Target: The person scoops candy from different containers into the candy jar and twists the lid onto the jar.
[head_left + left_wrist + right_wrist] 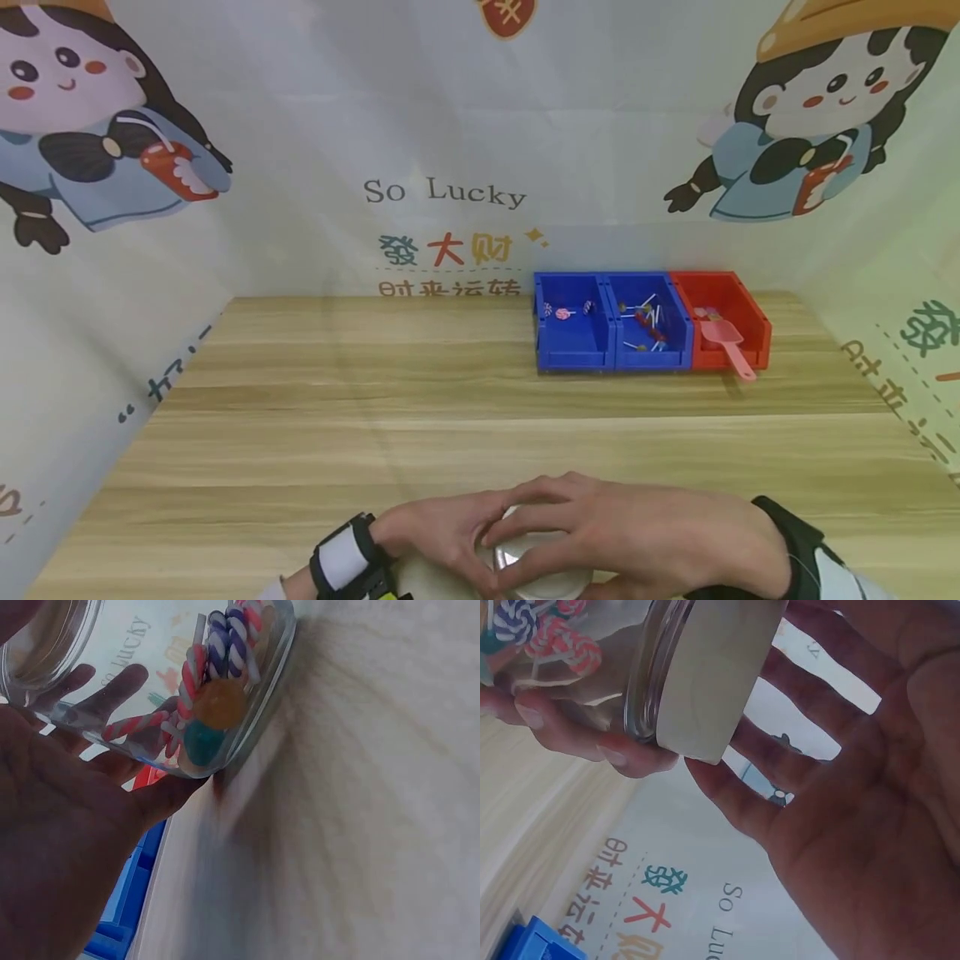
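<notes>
At the table's front edge my left hand (pixel 450 533) holds a clear glass jar (pixel 169 637) round its side. Striped twisted candy sticks (pixel 217 641) and an orange round candy (pixel 220 703) show through the glass near its base, beside a teal one. Swirl lollipops (pixel 517 621) are visible inside too. Over the jar's top, the spread, bent fingers of my right hand (pixel 637 529) grip the pale lid (pixel 709 671) by its rim. The lid sits on the jar's mouth. Whether the jar's base touches the table, I cannot tell.
Toward the back right stand a blue bin (pixel 576 362) with a few swirl lollipops, another blue bin (pixel 652 362) with several small stick pieces, and a red bin (pixel 759 337) with a pink scoop (pixel 722 333). Printed cloth walls (pixel 300 208) border the wooden table (pixel 337 375).
</notes>
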`<state>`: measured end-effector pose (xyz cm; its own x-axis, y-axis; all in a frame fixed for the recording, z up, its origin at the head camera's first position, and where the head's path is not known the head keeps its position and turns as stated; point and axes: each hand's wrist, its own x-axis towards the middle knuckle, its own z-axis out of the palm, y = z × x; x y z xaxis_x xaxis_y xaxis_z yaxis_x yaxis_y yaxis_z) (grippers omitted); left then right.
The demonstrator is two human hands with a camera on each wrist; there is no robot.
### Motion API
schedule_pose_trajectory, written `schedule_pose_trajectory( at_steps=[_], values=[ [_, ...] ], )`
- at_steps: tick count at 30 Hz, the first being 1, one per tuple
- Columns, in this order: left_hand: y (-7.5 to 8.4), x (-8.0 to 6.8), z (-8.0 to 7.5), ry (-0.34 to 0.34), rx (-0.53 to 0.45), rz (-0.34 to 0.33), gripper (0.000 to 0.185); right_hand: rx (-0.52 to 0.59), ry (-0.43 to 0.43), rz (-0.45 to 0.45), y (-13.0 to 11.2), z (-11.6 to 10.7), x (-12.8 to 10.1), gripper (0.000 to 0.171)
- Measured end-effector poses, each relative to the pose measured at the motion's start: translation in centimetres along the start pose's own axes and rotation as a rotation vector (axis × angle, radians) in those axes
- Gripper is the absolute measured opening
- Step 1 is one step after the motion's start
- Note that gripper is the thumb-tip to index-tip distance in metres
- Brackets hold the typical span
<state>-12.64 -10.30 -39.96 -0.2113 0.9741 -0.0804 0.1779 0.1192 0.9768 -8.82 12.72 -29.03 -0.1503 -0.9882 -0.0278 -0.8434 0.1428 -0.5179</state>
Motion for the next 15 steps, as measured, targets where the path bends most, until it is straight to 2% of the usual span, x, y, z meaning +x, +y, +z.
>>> schedule_pose_trajectory(
  at_steps=[4,8,9,11,15],
  values=[
    [0.0,0.2,-0.1,0.014,0.071,0.029,0.074,-0.043,0.007,0.09,-0.4,0.1,0.2,0.05],
    [0.1,0.2,0.1,0.038,0.056,0.008,0.073,-0.157,0.027,0.215,-0.7,0.5,0.5,0.06],
    [0.1,0.2,0.1,0.045,0.053,0.005,0.074,-0.193,0.03,0.247,-0.7,0.7,0.6,0.063],
    [0.2,0.2,0.2,0.068,0.117,0.009,0.075,-0.26,0.049,0.306,-0.9,1.1,0.8,0.066],
    [0.3,0.3,0.6,0.123,0.155,0.052,0.084,-0.493,0.143,0.395,-1.1,2.4,1.5,0.066]
  ],
)
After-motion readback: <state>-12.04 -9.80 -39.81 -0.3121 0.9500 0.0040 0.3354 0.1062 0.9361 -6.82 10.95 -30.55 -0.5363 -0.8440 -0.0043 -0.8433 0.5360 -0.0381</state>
